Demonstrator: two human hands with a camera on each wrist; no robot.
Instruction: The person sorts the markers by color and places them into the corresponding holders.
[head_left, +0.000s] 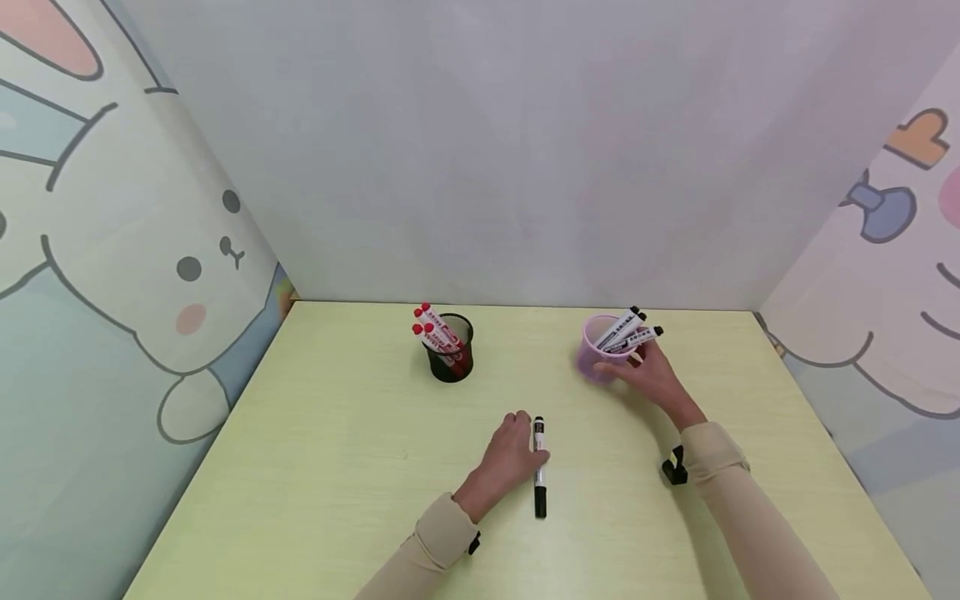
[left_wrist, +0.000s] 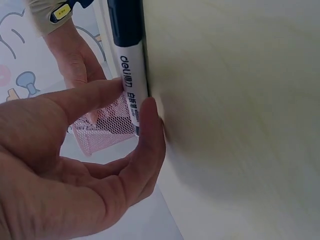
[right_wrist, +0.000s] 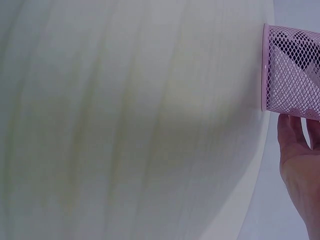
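Note:
A black-and-white whiteboard marker [head_left: 540, 497] lies lengthwise on the table, front of centre. My left hand [head_left: 506, 454] pinches it between thumb and fingers; the left wrist view shows lettering on the marker's white barrel [left_wrist: 131, 70]. Farther back on the right, a pink mesh pen cup [head_left: 589, 360] stands upright, with several black-capped markers [head_left: 621, 327] leaning out of it to the right. My right hand [head_left: 654, 382] holds this cup by its near right side, thumb in front; part of its fingers is hidden. In the right wrist view, fingertips touch the cup's mesh wall [right_wrist: 290, 75].
A black mesh pen cup [head_left: 452, 371] with several red-capped markers [head_left: 442, 329] stands at the back, left of the pink one. The pale yellow table [head_left: 337, 450] ends at a plain back wall [head_left: 480, 167], with cartoon-printed panels [head_left: 127, 275] on both sides.

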